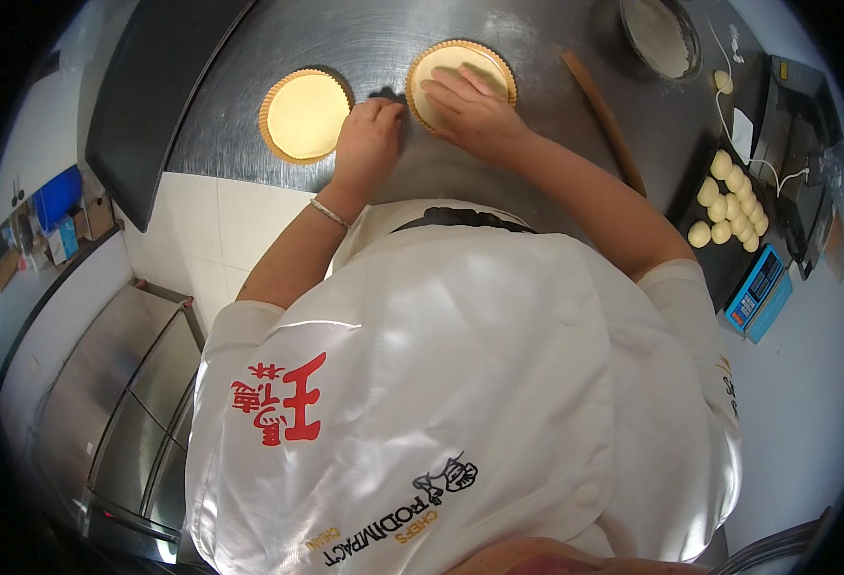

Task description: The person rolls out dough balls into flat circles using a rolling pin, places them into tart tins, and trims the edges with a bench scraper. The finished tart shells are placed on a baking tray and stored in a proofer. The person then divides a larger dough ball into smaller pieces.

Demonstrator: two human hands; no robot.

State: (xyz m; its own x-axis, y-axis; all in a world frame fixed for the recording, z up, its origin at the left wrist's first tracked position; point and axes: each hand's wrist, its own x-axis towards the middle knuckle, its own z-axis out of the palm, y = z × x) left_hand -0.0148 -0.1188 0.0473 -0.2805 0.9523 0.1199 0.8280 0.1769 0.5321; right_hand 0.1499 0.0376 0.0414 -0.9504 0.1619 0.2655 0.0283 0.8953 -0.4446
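My right hand [476,111] lies with its fingers spread on a round of pale dough [458,61] that lines a fluted tart case [512,75]. The case, tan and scalloped at the rim, stands on the steel worktop. To its left is a second fluted case [270,133] with a smooth, flat dough round [307,115] inside. Between the two, my left hand [368,140] is curled on the worktop, close against the right edge of the left case. Its fingertips are turned down and partly hidden; I see nothing in it.
A wooden rolling pin [604,118] lies to the right, below a bowl of flour [655,36]. Several dough balls [734,201] sit on a dark tray near a blue digital scale [758,295]. A large black tray [156,93] is at the left, beside the worktop [372,29].
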